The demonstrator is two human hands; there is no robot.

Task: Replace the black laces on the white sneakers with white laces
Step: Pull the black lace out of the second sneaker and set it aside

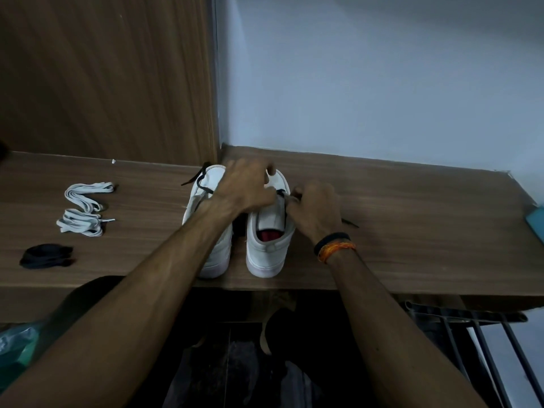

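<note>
Two white sneakers stand side by side on the wooden shelf (412,231), heels toward me. The left sneaker (219,257) has a black lace (198,178) trailing off its toe end. My left hand (244,189) reaches across and rests over the front of the right sneaker (266,254), holding its upper. My right hand (316,210) pinches the black lace (282,198) at the right sneaker's eyelets; a lace end (350,222) pokes out to the right of that hand. Two bundles of white laces (84,207) lie at the left.
A small black bundle (45,256) lies near the shelf's front left edge. A wooden panel (103,83) and a pale wall (382,83) rise behind. A teal object (537,220) sits at the right edge. A dark rack (485,348) stands below right.
</note>
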